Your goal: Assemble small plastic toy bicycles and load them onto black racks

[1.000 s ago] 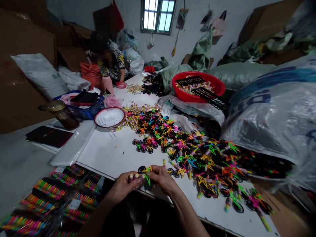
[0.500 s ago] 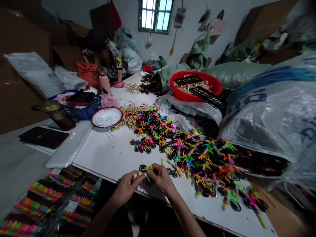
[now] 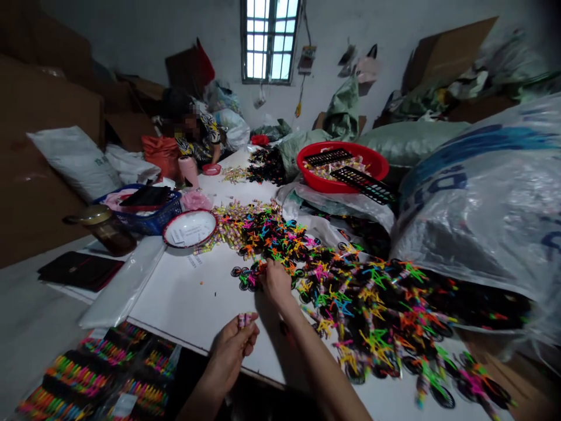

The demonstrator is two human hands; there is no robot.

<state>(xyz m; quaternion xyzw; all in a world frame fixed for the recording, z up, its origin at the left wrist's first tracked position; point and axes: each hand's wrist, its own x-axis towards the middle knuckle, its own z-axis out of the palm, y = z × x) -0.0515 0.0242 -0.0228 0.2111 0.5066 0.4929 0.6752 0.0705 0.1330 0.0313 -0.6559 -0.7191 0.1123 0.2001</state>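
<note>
My left hand (image 3: 232,348) is closed on small patterned tubes (image 3: 244,320) above the table's front edge. My right hand (image 3: 277,283) reaches to the near left edge of a big pile of small colorful toy bicycles (image 3: 324,272) with black wheels. Its fingers are bent down at the pile, and what they hold, if anything, is hidden. Patterned tubes like those in my left hand lie in a heap (image 3: 228,231) at the pile's left end, beside a white bowl with a red rim (image 3: 190,228).
A red basin (image 3: 342,169) with tubes and black racks stands behind the pile. A large plastic sack (image 3: 477,216) bulges at the right. At left are a blue basket (image 3: 151,219), a jar (image 3: 105,231) and packed bicycles (image 3: 83,374). Another person (image 3: 201,134) sits at the far end.
My right hand has moved away from my left hand, forward to the pile. The bicycle part that was between my hands no longer shows there. The view has tilted up slightly.
</note>
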